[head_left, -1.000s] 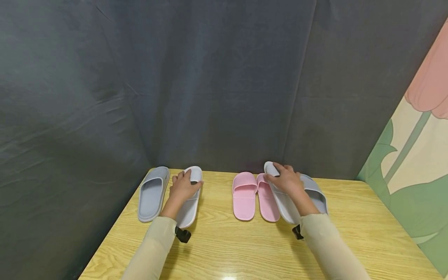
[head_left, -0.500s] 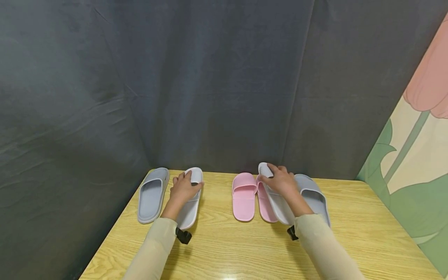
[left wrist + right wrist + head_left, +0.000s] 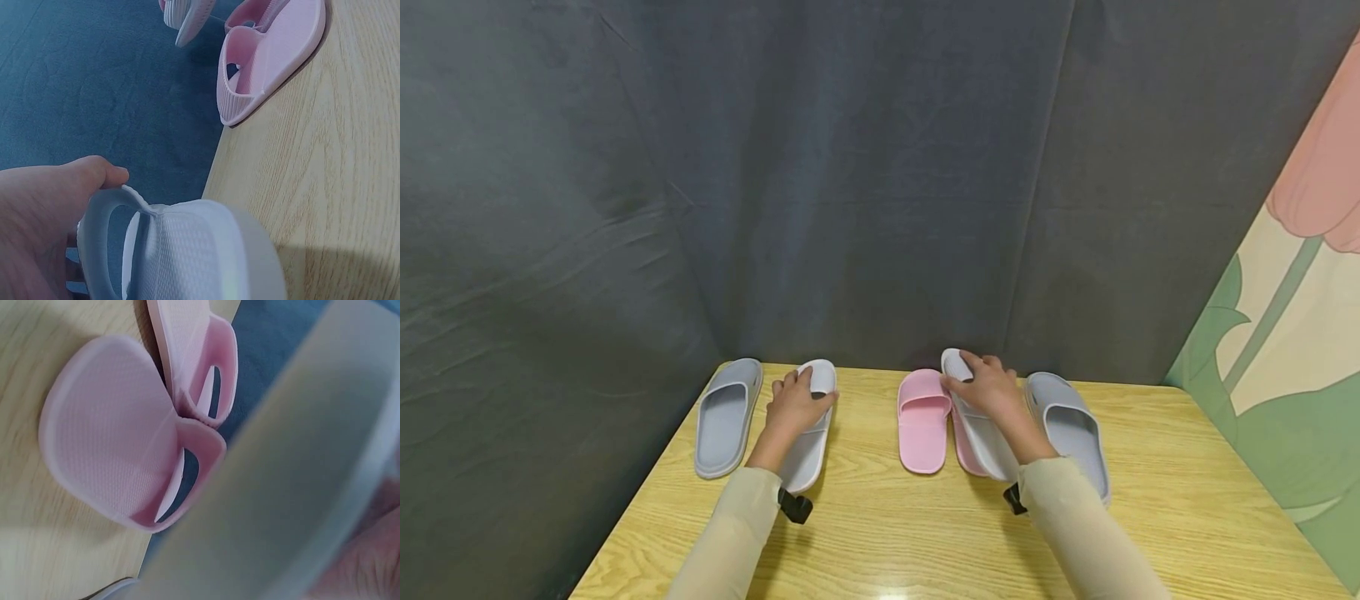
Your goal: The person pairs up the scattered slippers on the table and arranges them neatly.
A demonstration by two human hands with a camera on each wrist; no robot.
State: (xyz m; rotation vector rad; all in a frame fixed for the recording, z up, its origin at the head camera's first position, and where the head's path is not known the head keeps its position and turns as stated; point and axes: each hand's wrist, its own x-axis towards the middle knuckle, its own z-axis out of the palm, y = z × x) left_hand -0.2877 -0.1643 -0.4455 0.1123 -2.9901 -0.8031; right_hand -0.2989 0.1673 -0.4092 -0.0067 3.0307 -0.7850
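My left hand [image 3: 793, 407] grips a white slipper [image 3: 805, 460] by its strap, thumb on the strap's edge in the left wrist view. That slipper is close over the table's left part, beside a grey slipper [image 3: 722, 429]. My right hand [image 3: 996, 393] holds the other white slipper [image 3: 988, 446] by the strap, tilted toe to the left. It overlaps the right pink slipper [image 3: 967, 454] and hides much of it; the left pink slipper [image 3: 922, 446] lies alongside. In the right wrist view its blurred underside [image 3: 281, 475] covers much of the right half.
A second grey slipper [image 3: 1075, 437] lies right of my right hand. The wood-grain table [image 3: 887, 533] ends at a dark curtain [image 3: 865, 208] behind the slippers. A wall with painted flowers [image 3: 1285, 358] stands at the right.
My right hand has moved left with the white slipper, from beside the right grey slipper to over the right pink one, uncovering more of the grey. My left hand has hardly moved.
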